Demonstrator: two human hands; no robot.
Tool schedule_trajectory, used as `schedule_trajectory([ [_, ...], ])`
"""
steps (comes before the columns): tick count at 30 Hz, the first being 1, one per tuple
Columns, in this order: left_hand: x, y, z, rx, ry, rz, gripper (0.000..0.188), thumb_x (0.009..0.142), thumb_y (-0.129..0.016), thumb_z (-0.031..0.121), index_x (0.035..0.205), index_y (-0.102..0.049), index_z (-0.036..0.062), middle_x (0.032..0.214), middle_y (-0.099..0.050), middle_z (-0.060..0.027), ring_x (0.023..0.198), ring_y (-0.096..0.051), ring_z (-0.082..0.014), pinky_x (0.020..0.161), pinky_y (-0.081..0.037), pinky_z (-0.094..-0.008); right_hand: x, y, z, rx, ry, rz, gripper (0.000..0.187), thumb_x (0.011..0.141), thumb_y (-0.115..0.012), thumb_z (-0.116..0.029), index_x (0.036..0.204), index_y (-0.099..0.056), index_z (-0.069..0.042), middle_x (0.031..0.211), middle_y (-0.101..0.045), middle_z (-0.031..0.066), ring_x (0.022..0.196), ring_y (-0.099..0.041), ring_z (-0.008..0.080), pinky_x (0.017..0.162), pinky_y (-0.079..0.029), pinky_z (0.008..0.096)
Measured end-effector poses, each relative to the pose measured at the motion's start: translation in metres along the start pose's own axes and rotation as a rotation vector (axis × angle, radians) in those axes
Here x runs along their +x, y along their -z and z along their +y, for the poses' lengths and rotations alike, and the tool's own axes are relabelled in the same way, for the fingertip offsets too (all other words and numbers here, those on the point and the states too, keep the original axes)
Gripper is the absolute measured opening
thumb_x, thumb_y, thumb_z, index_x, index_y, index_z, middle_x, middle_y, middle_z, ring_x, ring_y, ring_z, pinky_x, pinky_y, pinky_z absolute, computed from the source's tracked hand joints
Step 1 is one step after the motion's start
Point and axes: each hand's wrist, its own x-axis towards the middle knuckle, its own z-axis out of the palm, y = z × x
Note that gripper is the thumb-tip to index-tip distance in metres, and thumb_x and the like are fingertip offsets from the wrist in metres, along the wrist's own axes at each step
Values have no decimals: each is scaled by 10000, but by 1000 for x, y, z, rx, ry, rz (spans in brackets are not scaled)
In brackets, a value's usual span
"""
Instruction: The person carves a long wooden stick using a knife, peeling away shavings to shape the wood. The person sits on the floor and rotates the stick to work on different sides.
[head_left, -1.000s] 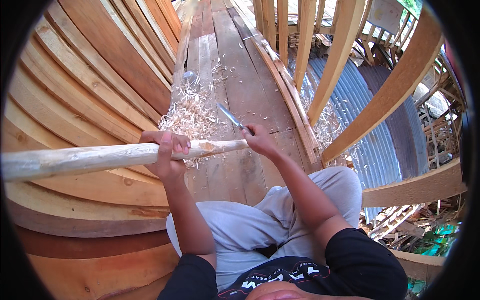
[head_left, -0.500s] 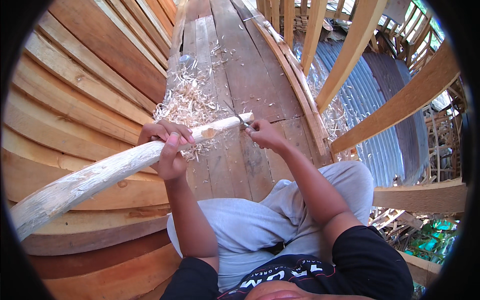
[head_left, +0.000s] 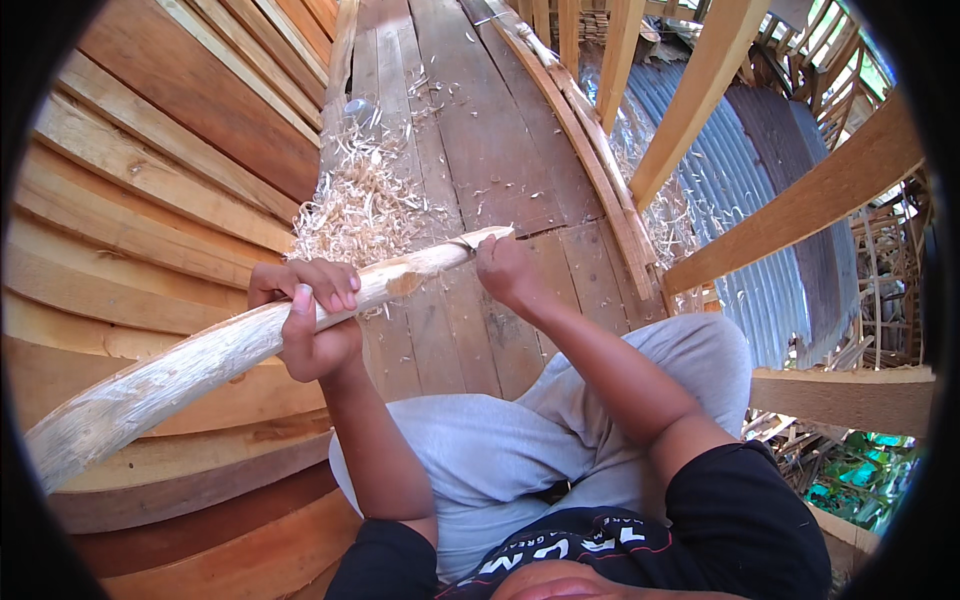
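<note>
A long pale wooden pole [head_left: 190, 365], stripped of bark, slants from the lower left up to a tapered end at the middle. My left hand [head_left: 312, 312] is wrapped round it partway along, thumb on the near side. Close to the tapered end, my right hand [head_left: 503, 268] is closed on a knife [head_left: 466, 243]. Only a short dark piece of the blade shows, lying against the wood; the handle is hidden in my fist. A notch of darker wood shows on the pole between my hands.
Curly wood shavings [head_left: 365, 205] are heaped on the plank floor [head_left: 485, 130] beyond the pole. Stacked boards [head_left: 150, 255] line the left side. Upright wooden posts [head_left: 700, 100] stand at the right, with corrugated metal sheets [head_left: 735, 190] beyond them. A small clear container [head_left: 357, 108] stands by the shavings.
My right hand has turned and moved slightly left, bringing the blade down against the tapered end. The left hand and pole have shifted a little left in view.
</note>
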Motion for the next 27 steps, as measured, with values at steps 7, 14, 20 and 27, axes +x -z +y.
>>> schedule_trajectory([
  [7,0,-2,2,36,-3,20,114,745,-472,68,819,-385,65,568,-444,-80,504,-441,-158,562,-425,-335,-21,29,-26,-85,57,-38,550,957,-304,-311,765,-635,83,811,-610,324,806,-601,491,772,-459,549],
  [14,1,-4,-2,43,-1,93,114,728,-464,68,809,-383,69,562,-442,-82,496,-435,-161,553,-430,-334,6,15,25,-82,-9,28,526,945,-328,-323,778,-639,67,826,-622,307,797,-608,474,764,-464,542],
  [20,-1,-6,0,53,-9,172,115,723,-464,65,805,-384,71,563,-440,-81,494,-434,-162,555,-433,-335,-12,25,-17,7,-3,23,524,929,-330,-322,776,-636,75,850,-614,316,835,-608,474,782,-463,534],
  [27,2,-14,0,72,5,118,115,715,-464,53,792,-380,74,563,-442,-72,487,-429,-149,560,-435,-338,18,5,38,-30,-42,32,523,937,-321,-316,811,-644,76,892,-607,332,878,-595,492,799,-456,537],
])
